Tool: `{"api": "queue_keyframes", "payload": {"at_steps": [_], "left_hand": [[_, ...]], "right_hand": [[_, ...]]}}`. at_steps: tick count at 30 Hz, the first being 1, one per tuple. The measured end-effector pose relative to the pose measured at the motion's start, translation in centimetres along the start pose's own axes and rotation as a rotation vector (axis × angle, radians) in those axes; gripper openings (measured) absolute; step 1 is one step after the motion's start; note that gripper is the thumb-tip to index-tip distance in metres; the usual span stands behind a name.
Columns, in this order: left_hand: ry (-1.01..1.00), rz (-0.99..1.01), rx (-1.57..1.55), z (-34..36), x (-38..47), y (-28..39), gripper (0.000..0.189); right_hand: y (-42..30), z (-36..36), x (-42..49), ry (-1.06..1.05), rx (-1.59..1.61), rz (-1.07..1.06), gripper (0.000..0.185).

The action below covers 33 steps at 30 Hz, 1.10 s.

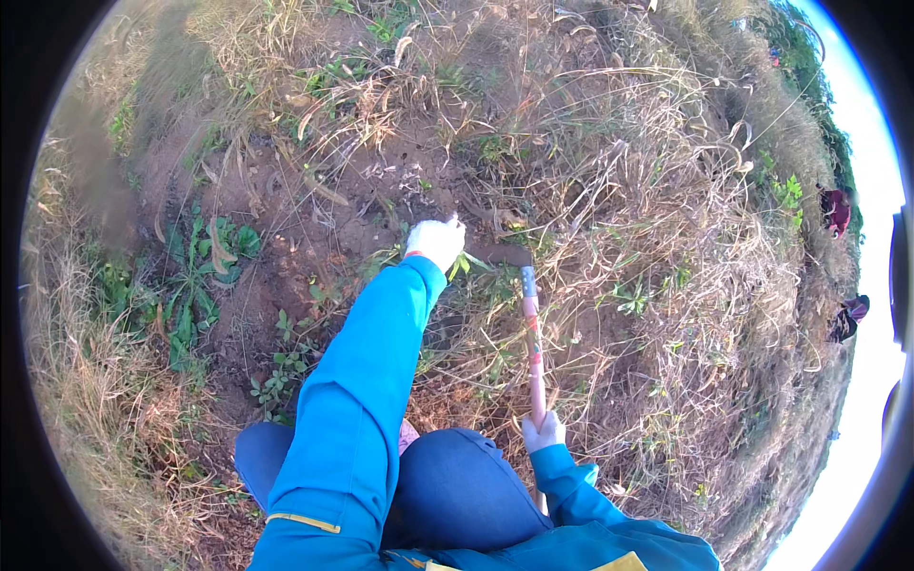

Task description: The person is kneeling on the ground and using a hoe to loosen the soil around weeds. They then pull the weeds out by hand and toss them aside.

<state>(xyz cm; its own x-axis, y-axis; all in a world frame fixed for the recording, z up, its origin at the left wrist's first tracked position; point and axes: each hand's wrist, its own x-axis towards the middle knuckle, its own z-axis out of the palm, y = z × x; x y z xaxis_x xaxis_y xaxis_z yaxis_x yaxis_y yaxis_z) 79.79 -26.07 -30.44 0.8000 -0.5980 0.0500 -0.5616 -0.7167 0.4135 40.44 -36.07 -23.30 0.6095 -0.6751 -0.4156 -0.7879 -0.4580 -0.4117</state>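
Note:
My left hand (437, 241), in a white glove, reaches out over bare soil at the middle of the view. Its fingers are curled, and green leaves show beside and below it; whether it grips a stem cannot be told. My right hand (544, 431), also gloved in white, is closed around the wooden handle (535, 357) of a hand tool at the lower right. A grey metal socket (528, 280) tops the handle, and a dark blade (503, 254) extends from it leftwards, close to my left hand and partly among grass.
Broad-leaved green weeds (189, 285) grow at the left, with a small leafy plant (275, 378) nearer my knees. Dry grass (643, 214) covers the ground at the right. Two people, one (837, 210) above the other (848, 319), are far off at the right edge.

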Motion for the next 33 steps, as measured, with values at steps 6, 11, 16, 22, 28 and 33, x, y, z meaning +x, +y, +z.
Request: {"api": "queue_keyframes", "payload": {"at_steps": [6, 11, 16, 22, 28, 33], "left_hand": [[-0.127, 0.057, 0.411, -0.2, 0.7, 0.6, 0.021], [-0.172, 0.011, 0.384, 0.2, -1.2, 0.4, 0.015], [-0.310, -0.138, 0.203, 0.0, -3.0, 1.3, 0.018], [-0.477, -0.200, 0.085, -0.3, -11.3, -2.4, 0.022], [-0.389, -0.425, 0.109, -6.5, -19.5, -8.9, 0.022], [-0.420, -0.489, 0.300, -14.2, -23.3, -12.1, 0.023]], "right_hand": [[-0.4, 0.1, -0.1, 0.021, 0.018, 0.000, 0.035], [-1.5, -0.2, -0.2, 0.005, 0.023, -0.043, 0.035], [-1.9, -0.5, -0.3, 0.023, 0.028, -0.040, 0.034], [-1.3, -0.1, -0.3, 0.081, 0.019, -0.066, 0.033], [-0.7, 1.4, 0.4, 0.132, 0.101, -0.174, 0.033], [-2.8, 1.8, 1.9, 0.191, 0.124, -0.262, 0.034]]}}
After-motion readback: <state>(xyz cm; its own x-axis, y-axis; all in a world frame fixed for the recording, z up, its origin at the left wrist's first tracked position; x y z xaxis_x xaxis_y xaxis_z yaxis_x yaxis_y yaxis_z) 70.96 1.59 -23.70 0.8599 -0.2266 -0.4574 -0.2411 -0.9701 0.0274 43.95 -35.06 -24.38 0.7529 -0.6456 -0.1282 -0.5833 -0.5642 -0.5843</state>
